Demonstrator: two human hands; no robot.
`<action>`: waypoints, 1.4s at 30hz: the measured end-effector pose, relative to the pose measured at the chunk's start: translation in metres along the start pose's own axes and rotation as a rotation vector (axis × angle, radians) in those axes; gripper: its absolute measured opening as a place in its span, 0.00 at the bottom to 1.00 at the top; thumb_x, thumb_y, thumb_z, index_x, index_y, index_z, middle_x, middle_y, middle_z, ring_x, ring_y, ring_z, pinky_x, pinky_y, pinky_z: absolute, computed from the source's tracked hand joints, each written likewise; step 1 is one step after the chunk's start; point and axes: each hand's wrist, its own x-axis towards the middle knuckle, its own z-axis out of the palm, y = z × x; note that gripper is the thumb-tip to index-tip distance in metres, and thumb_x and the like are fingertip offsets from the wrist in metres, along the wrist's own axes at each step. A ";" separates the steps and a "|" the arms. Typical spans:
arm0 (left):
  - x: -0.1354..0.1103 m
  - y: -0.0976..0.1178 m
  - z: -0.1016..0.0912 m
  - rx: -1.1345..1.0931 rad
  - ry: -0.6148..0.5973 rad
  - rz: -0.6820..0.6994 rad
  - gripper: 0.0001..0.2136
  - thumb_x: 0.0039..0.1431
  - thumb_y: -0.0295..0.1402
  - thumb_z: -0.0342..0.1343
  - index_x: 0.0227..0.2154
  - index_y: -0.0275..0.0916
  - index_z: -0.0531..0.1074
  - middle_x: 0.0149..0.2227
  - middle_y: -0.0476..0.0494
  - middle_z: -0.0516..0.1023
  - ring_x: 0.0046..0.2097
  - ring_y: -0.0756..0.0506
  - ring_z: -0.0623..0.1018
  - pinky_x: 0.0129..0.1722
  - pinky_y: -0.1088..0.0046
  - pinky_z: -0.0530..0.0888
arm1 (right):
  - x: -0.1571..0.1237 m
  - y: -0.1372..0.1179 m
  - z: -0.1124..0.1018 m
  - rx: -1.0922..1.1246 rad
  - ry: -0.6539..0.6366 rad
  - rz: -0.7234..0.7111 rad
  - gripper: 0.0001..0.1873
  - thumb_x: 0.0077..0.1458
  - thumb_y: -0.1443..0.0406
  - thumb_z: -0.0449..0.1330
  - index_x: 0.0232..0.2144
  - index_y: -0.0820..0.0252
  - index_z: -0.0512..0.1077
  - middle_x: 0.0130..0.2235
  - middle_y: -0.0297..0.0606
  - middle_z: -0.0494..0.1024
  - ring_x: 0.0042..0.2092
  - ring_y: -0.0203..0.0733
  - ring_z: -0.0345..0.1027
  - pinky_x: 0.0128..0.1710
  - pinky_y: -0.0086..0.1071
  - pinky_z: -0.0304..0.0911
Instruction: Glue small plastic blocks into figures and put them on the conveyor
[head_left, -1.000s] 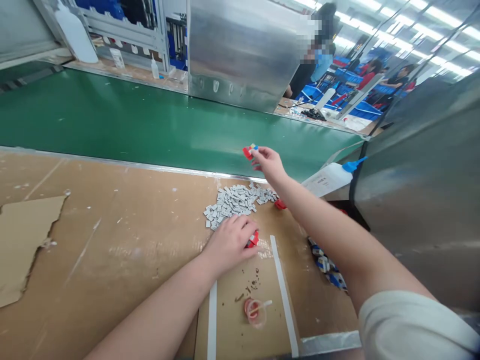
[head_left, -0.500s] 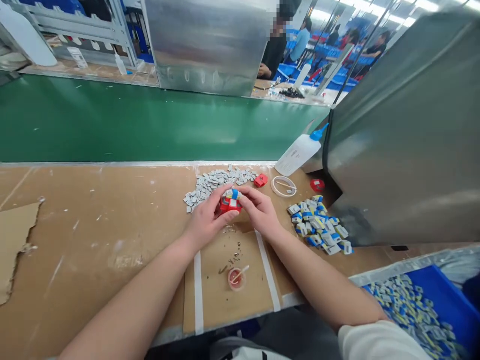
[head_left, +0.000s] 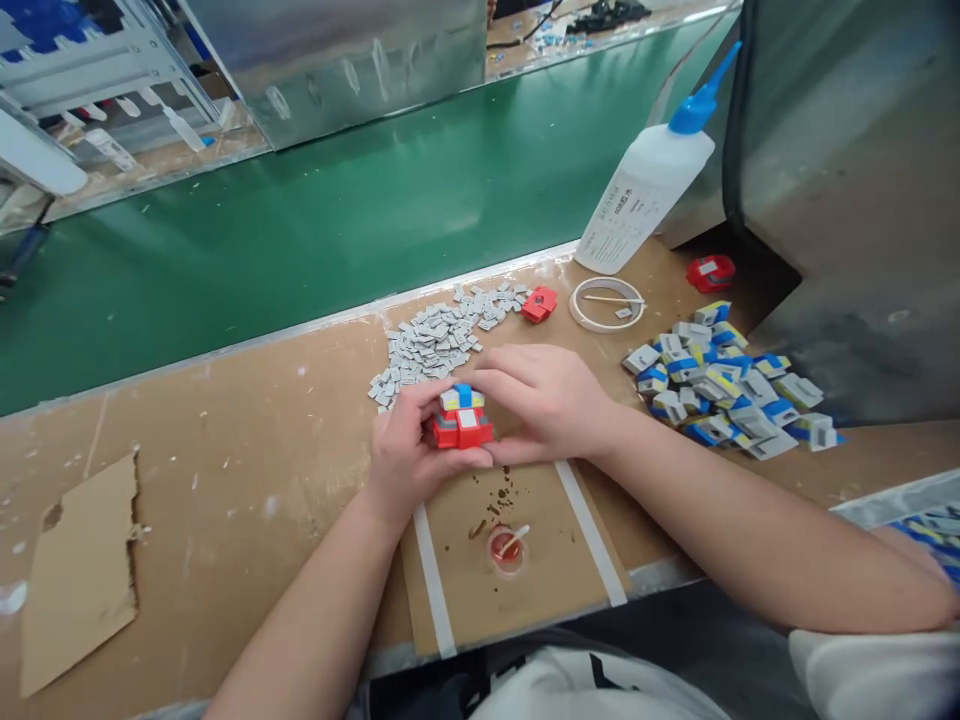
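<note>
Between my two hands sits a small red plastic toy part [head_left: 463, 430], with a white square on its front and a blue, white and yellow piece [head_left: 463, 397] on top. My left hand [head_left: 409, 435] pinches it from the left, thumb below and fingers along the back. From the right, my right hand [head_left: 544, 405] closes around it, fingertips at the top edge and thumb near the lower corner. Behind the hands lies a spread of small grey pieces [head_left: 431, 340]. Below them, on a taped cardboard sheet [head_left: 525, 610], stands a little cup of red liquid [head_left: 507, 550] with a stick in it.
At the back right a white bottle with a blue nozzle [head_left: 641, 195] leans beside a tape roll [head_left: 606, 304]. Two more red parts [head_left: 539, 303] lie nearby, one by the metal panel. A pile of blue-white-yellow pieces [head_left: 727, 380] is at right, torn cardboard [head_left: 82, 570] at left.
My view has tilted down and turned, bringing the table closer. The toy part now faces me more upright, and my right hand has shifted so its thumb lies lower.
</note>
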 end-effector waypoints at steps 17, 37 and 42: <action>0.024 0.029 -0.029 0.443 -0.329 0.439 0.29 0.68 0.59 0.57 0.24 0.40 0.59 0.22 0.51 0.56 0.26 0.48 0.55 0.27 0.66 0.52 | -0.001 -0.008 -0.008 0.093 -0.118 -0.294 0.25 0.73 0.49 0.48 0.30 0.60 0.57 0.32 0.36 0.63 0.36 0.38 0.52 0.38 0.34 0.45; 0.022 0.032 -0.028 0.435 -0.320 0.456 0.26 0.70 0.54 0.56 0.24 0.39 0.61 0.22 0.50 0.56 0.25 0.49 0.56 0.27 0.66 0.52 | 0.000 -0.008 -0.010 0.135 -0.139 -0.310 0.29 0.73 0.45 0.49 0.29 0.61 0.58 0.32 0.37 0.61 0.35 0.37 0.51 0.38 0.35 0.44; 0.021 0.030 -0.027 0.421 -0.322 0.437 0.28 0.70 0.57 0.56 0.24 0.40 0.59 0.22 0.50 0.56 0.26 0.49 0.55 0.26 0.67 0.52 | -0.001 -0.008 -0.009 0.130 -0.130 -0.298 0.29 0.73 0.45 0.48 0.29 0.61 0.58 0.31 0.37 0.61 0.35 0.37 0.51 0.37 0.36 0.47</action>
